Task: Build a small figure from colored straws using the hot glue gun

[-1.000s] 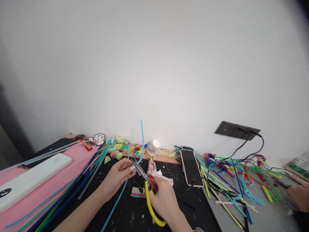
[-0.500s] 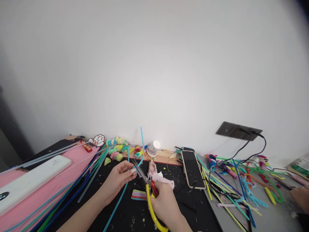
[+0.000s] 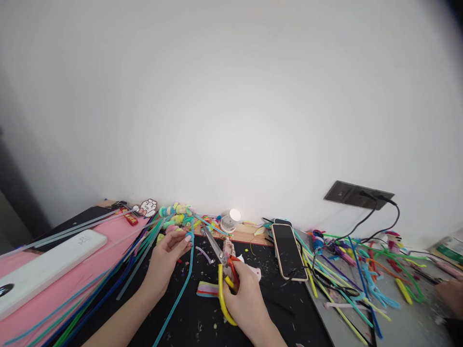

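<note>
My left hand (image 3: 164, 258) pinches a long teal pipe cleaner (image 3: 179, 294) near its top; the stem runs down the black mat toward me. My right hand (image 3: 244, 301) grips scissors (image 3: 220, 270) with yellow and red handles, blades pointing up and left, slightly apart, beside the left fingertips. A short cut piece (image 3: 204, 254) lies between the hands. A striped pastel strip (image 3: 208, 289) lies under the scissors.
A pink glue gun (image 3: 235, 258), a phone (image 3: 287, 250), a white case (image 3: 47, 267) on a pink board, and heaps of coloured pipe cleaners (image 3: 347, 274) crowd the table. Another person's hand (image 3: 450, 294) is at the right edge. A wall socket (image 3: 358, 195) holds cables.
The upright teal end that rose above the hands is gone. My left hand moved left with the stem, and the scissors lifted away to the right.
</note>
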A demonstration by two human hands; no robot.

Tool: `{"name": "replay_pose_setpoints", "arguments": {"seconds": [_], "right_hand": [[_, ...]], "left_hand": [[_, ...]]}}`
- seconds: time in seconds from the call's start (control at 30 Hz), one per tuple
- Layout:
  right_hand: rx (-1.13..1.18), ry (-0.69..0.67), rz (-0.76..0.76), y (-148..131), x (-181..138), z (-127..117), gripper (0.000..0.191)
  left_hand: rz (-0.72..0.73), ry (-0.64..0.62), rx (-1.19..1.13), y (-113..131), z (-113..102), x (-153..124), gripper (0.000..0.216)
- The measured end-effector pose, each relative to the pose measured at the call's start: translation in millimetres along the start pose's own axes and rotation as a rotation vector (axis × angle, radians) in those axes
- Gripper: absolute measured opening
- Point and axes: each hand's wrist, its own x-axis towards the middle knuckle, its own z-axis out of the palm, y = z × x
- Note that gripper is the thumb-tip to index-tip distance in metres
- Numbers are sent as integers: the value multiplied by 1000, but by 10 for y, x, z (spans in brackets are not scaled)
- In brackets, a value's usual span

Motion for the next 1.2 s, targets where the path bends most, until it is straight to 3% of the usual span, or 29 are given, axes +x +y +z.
{"name": "replay_pose_setpoints", "arguments": {"seconds": [0.1,0.2,0.3,0.47,0.73,0.9,1.07,1.2], "right_hand": [[26,-78,1,-25,11,-13,15],[64,-180,127,-53,25,2,11],[81,-176,216,-97,27,66,16],[71,-145,121,-223,5,236,38],[115,-227,-60,-564,101,494,44],[59,-196,-53,-674,186,466,42],[-7,-272,6,-690,219,398,42],[-8,-253,2,-691,284,540,38]], "left_hand": [[107,36,110,-12,-30,27,37],[229,40,222,-2,-52,17,35],[370,56,338,6,-65,-22,31],[521,-11,491,12,-58,-129,19],[723,-72,684,115,-37,-193,9],[832,-81,770,132,-58,-206,10],[869,-49,781,139,-77,-201,11],[918,-77,767,165,-88,-175,12]]}}
